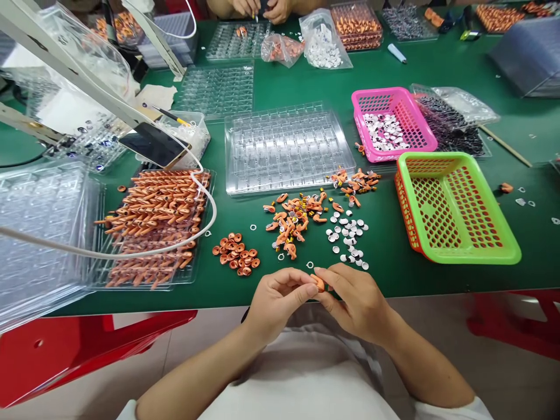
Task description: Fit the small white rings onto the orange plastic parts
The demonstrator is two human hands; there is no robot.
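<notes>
At the table's near edge, my left hand (pixel 286 300) and my right hand (pixel 352 300) meet, with fingertips pinched round a small orange plastic part (pixel 319 284). Fingers cover much of it, so its full shape is hidden. Just beyond lies a heap of orange plastic pieces with yellow bits (pixel 293 224). Left of that heap are copper-orange cups (pixel 236 254), and to its right white domed caps (pixel 347 236). A small white ring (pixel 310 265) rests close to my fingertips.
A clear tray (pixel 286 149) lies mid-table. Green (pixel 490 254) and pink (pixel 359 125) baskets stand at right, the pink holding white pieces. At left, a white cable (pixel 214 213) loops over trays of orange parts (pixel 161 198). Another person's hands (pixel 277 10) work across the table.
</notes>
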